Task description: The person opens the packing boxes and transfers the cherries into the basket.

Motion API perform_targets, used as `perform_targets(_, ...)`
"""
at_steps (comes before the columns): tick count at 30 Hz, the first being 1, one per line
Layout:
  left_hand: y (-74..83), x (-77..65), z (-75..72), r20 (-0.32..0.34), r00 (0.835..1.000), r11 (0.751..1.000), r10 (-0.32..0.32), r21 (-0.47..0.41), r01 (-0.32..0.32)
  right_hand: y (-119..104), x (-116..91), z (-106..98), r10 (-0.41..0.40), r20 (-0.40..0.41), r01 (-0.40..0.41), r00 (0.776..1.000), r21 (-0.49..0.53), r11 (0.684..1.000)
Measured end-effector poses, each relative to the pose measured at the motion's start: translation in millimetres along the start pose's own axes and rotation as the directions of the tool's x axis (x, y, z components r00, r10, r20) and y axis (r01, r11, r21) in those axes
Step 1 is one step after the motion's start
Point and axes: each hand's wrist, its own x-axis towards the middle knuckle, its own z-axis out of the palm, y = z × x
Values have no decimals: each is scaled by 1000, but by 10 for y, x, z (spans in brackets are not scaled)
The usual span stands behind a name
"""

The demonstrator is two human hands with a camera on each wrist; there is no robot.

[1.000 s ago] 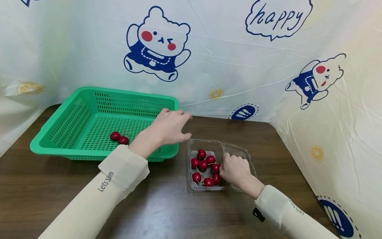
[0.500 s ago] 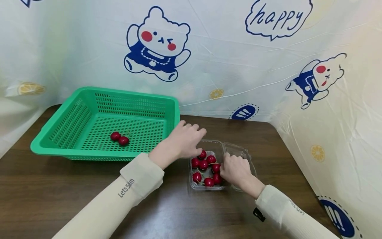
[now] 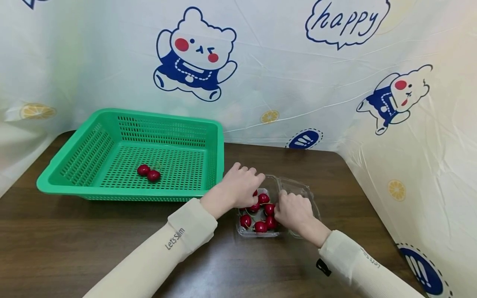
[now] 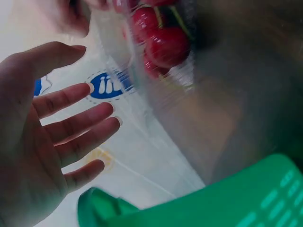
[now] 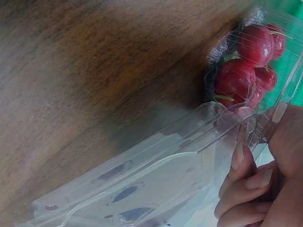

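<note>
The clear container (image 3: 249, 234) of cherries (image 3: 261, 227) is gripped at its edge by the right hand (image 3: 295, 211); the left hand (image 3: 240, 187), loosely spread, is held over the cherries.

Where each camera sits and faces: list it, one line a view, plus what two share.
Head: worn on the head, facing forward and down at green basket, cherries and clear box; left grip, right grip and sleeves show.
Left wrist: on that wrist, facing box and basket past left grip; right grip partly shows.
Right wrist: on that wrist, facing box and open lid; right grip shows.
Shared by both wrists: cherries, box.
</note>
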Motion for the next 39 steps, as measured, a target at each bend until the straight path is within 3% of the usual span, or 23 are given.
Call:
perform_targets(8, 19, 91, 221, -3, 1000, 1000, 11, -29, -11, -7, -7, -8, 0, -5, 0, 1000, -1, 1000)
perform_targets(15, 25, 171, 387, -10, 1000, 999, -17, -47, 16, -5, -11, -7, -1, -6, 1, 1000, 6, 1000)
perform_targets(20, 21, 204, 453, -32, 999, 999, -25, -28, 24, -7, -6, -5, 2, -1, -2, 1000, 6, 1000)
perform_targets(31, 65, 222, 528, 30, 999, 999, -14, 49, 12, -2, -12, -8, 7, -4, -7, 1000, 10, 1000)
perform_targets(39, 70, 205, 621, -19, 999, 998, 30, 59, -29, -6, -17, 1, 7, -10, -7, 1000, 10, 1000)
